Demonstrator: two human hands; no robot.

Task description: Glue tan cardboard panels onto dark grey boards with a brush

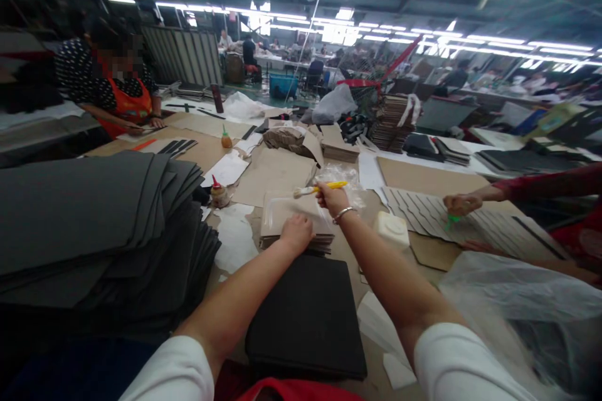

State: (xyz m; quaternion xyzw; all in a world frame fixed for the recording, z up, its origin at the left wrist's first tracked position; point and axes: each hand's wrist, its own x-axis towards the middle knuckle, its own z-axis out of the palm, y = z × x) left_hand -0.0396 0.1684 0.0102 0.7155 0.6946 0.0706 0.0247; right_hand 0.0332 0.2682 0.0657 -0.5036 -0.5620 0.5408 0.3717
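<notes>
A brush [324, 188] with a yellow handle and pale bristles is gripped in my right hand [335, 199], its bristles pointing left over a stack of beige boards [275, 213]. My left hand [297, 233] rests on the top board near its front edge, fingers lying against the surface with nothing visible in them. Wet-looking streaks show along the top board's left and far edges. Directly in front of me, nearer than the boards, lies a stack of black panels [305, 319].
Dark grey sheets [84, 200] pile high at the left. A red-tipped glue bottle [219, 193] stands left of the boards, a white container [391, 230] right. One co-worker's hand [463, 203] works over grey strips at the right; another person [122, 88] sits far left.
</notes>
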